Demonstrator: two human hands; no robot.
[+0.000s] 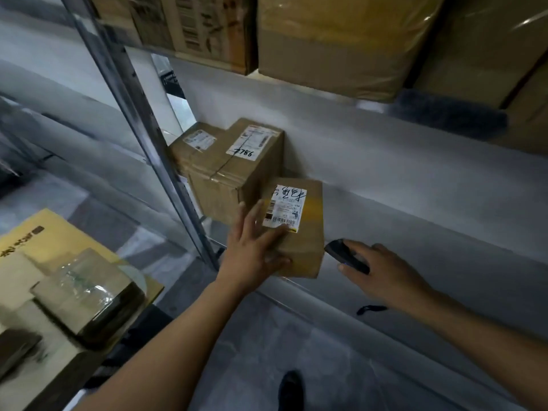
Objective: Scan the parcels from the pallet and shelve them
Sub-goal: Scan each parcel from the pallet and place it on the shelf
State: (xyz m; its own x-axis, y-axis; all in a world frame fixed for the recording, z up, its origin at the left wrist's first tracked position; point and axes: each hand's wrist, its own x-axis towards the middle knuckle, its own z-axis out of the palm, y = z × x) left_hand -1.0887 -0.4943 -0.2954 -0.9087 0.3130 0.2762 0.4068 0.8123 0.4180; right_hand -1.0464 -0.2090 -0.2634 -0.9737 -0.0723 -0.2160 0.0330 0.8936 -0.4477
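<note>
The person stands close to a metal rack, both arms reaching forward. The left hand (255, 247) lies flat on the near left corner of a small parcel (308, 244). Its fingers are straight and spread over the top, and the thumb rests against the front face. The parcel sits on the pale shelf (415, 218) near the front edge, turned a little askew. A white label (286, 209) with a barcode and handwritten marks faces up.

Its far left corner touches a bigger box (234, 179) behind it, which carries a label (252, 142) marked 7786. Another box (192, 143) sits just beyond that one, against the steel post (166, 161).

To the right of the small parcel, the right hand (388, 271) grips a dark scanner (347, 255), fingers curled round it and its nose pointing toward the parcel's side. A black strap (370, 309) hangs below the wrist.

On the shelf above sit large cartons (341, 46). Low on the left is a stack of other parcels, a tape-wrapped one (86, 289) on top of a yellow one (50, 232). A dark shoe (292, 390) shows on the grey floor.
</note>
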